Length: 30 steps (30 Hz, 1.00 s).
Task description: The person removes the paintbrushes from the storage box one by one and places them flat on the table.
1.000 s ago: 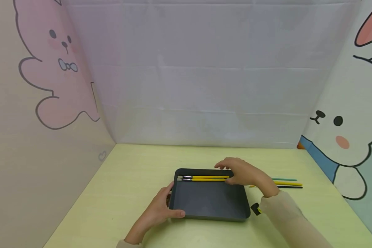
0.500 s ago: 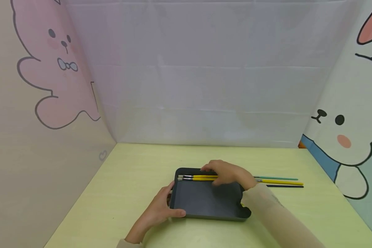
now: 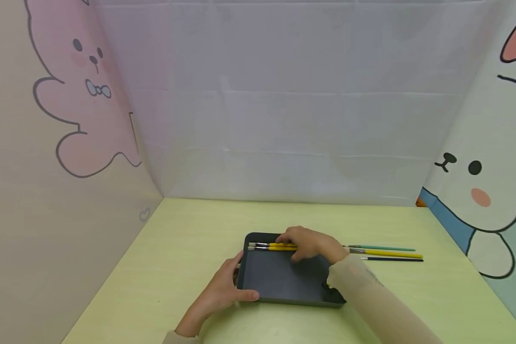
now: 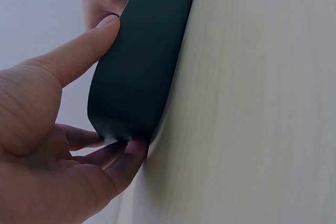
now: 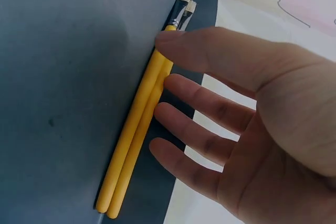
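Note:
A dark grey rectangular tray (image 3: pixel 279 279) sits on the pale table. My left hand (image 3: pixel 223 285) grips its near left corner; in the left wrist view the thumb (image 4: pixel 86 51) lies on the rim and the fingers curl under the corner. Two yellow-handled paintbrushes (image 5: pixel 131 129) lie side by side along the tray's far wall, pale bristles to the left. My right hand (image 3: pixel 311 244) is over them inside the tray. Its thumb overlaps the handles close to the ferrules, while its fingers extend loosely to the far side, fingertips right at the handles.
Right of the tray lie several loose brushes: one green (image 3: pixel 387 247), one thick yellow (image 3: pixel 391 253) and one dark (image 3: pixel 395 259). A white wall (image 3: pixel 284 119) rises behind the table, with cartoon-printed sheets at left and right.
My right hand has moved left along the two yellow paintbrushes, from their handle ends toward their middle. The brushes stay in place in the tray. My left hand keeps its grip on the corner.

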Each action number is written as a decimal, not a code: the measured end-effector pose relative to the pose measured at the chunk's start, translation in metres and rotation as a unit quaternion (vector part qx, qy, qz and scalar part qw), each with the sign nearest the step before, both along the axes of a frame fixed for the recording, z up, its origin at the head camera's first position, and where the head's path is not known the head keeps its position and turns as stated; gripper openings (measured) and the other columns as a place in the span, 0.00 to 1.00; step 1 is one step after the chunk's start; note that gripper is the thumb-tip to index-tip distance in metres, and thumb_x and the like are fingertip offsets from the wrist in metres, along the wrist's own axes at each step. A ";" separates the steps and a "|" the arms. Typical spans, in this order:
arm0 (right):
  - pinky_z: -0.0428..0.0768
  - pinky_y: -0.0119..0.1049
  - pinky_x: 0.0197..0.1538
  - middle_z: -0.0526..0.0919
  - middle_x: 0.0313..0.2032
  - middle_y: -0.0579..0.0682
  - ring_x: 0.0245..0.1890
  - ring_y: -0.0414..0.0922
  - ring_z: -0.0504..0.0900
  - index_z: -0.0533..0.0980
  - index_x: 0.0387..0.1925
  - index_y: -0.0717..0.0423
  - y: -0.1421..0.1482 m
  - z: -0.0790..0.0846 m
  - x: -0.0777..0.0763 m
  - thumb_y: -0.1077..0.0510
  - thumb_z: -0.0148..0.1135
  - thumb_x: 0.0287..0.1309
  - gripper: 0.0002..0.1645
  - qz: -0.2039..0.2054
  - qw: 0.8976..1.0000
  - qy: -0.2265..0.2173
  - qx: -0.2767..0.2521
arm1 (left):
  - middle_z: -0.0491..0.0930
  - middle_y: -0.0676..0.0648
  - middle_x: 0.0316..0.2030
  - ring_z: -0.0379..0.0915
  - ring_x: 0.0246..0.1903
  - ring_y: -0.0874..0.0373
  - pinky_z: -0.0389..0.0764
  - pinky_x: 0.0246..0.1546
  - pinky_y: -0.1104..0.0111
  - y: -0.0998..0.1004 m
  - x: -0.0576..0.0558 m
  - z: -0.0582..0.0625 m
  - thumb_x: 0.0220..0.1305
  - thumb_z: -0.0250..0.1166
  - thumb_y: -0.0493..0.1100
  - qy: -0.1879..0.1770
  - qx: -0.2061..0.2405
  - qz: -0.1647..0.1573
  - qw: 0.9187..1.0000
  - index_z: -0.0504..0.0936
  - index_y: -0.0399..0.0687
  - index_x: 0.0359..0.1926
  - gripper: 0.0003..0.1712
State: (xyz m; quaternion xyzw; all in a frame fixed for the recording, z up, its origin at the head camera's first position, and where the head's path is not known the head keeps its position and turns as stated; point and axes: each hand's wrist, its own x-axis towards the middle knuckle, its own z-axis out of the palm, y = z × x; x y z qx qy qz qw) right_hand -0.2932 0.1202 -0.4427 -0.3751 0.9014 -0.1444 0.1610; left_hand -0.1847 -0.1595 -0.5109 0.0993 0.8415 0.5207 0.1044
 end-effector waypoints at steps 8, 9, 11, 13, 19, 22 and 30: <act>0.80 0.49 0.59 0.81 0.55 0.55 0.53 0.53 0.81 0.79 0.67 0.62 -0.001 -0.005 0.000 0.66 0.76 0.60 0.33 0.008 1.000 0.002 0.004 | 0.62 0.32 0.75 0.71 0.68 0.35 0.77 0.63 0.44 0.000 0.000 0.000 0.48 0.89 0.51 0.001 -0.004 0.001 1.000 0.51 0.43 0.85 0.73; 0.80 0.49 0.59 0.81 0.55 0.56 0.53 0.53 0.81 0.79 0.66 0.63 -0.002 -0.005 0.000 0.66 0.76 0.60 0.32 0.009 1.000 0.001 0.005 | 0.62 0.32 0.75 0.71 0.68 0.35 0.77 0.63 0.45 0.000 0.001 0.000 0.48 0.89 0.51 0.002 -0.004 0.002 1.000 0.51 0.43 0.85 0.73; 0.80 0.48 0.58 0.81 0.55 0.56 0.52 0.53 0.81 0.80 0.66 0.63 -0.003 -0.005 0.000 0.66 0.76 0.61 0.31 0.011 1.000 0.000 0.009 | 0.62 0.32 0.75 0.71 0.68 0.35 0.77 0.62 0.45 0.000 0.001 0.000 0.48 0.89 0.52 0.002 -0.004 0.002 1.000 0.52 0.43 0.85 0.73; 0.80 0.47 0.57 0.81 0.54 0.55 0.52 0.52 0.80 0.80 0.65 0.62 -0.004 -0.006 0.001 0.66 0.76 0.61 0.31 0.015 1.000 0.001 0.016 | 0.62 0.32 0.75 0.71 0.68 0.36 0.77 0.62 0.46 0.000 0.001 0.000 0.48 0.89 0.51 0.002 -0.004 0.002 1.000 0.52 0.42 0.85 0.73; 0.81 0.45 0.56 0.82 0.53 0.52 0.50 0.49 0.80 0.82 0.65 0.59 -0.006 -0.008 0.001 0.65 0.76 0.60 0.30 0.025 0.999 0.009 0.027 | 0.62 0.33 0.75 0.71 0.67 0.37 0.77 0.61 0.47 0.001 0.001 0.001 0.48 0.89 0.52 0.001 -0.004 0.002 1.000 0.52 0.43 0.85 0.73; 0.81 0.45 0.54 0.81 0.51 0.51 0.49 0.48 0.80 0.83 0.62 0.57 -0.006 -0.009 0.001 0.65 0.76 0.60 0.28 0.021 0.999 0.004 0.029 | 0.62 0.33 0.75 0.71 0.67 0.37 0.77 0.61 0.47 0.000 0.000 0.001 0.48 0.89 0.52 0.001 -0.004 0.001 1.000 0.52 0.43 0.85 0.73; 0.82 0.45 0.49 0.82 0.45 0.49 0.43 0.47 0.81 0.85 0.55 0.51 -0.008 -0.012 -0.001 0.67 0.78 0.58 0.24 -0.014 0.999 -0.010 0.029 | 0.62 0.32 0.74 0.72 0.67 0.38 0.77 0.61 0.48 0.000 -0.002 -0.001 0.48 0.89 0.52 0.002 -0.002 -0.001 1.000 0.51 0.42 0.85 0.73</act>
